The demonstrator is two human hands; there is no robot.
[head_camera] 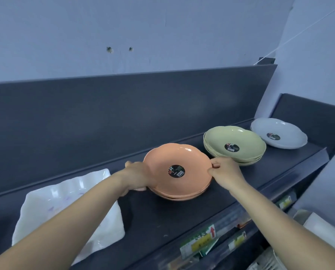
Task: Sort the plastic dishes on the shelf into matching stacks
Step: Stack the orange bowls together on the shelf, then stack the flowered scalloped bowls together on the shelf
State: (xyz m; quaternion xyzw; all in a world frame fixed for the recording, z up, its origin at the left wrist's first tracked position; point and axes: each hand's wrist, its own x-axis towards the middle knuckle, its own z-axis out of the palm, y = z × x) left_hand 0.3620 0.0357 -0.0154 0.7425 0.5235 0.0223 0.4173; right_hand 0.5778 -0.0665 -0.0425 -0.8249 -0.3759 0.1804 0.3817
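Note:
A stack of orange plastic dishes (184,158) with a round black label sits on the dark shelf (162,221) in the middle. My left hand (138,172) grips the stack's left rim. My right hand (224,171) pinches its right rim between thumb and fingers. To the right stands a stack of pale green dishes (238,139), also labelled. Beyond it, at the far right, lies a light grey dish (283,129).
A white square dish (46,203) with a wavy rim lies at the left, partly under my left forearm. The shelf has a tall dark back panel (123,114). Price labels (199,240) line its front edge. White items (318,227) show lower right.

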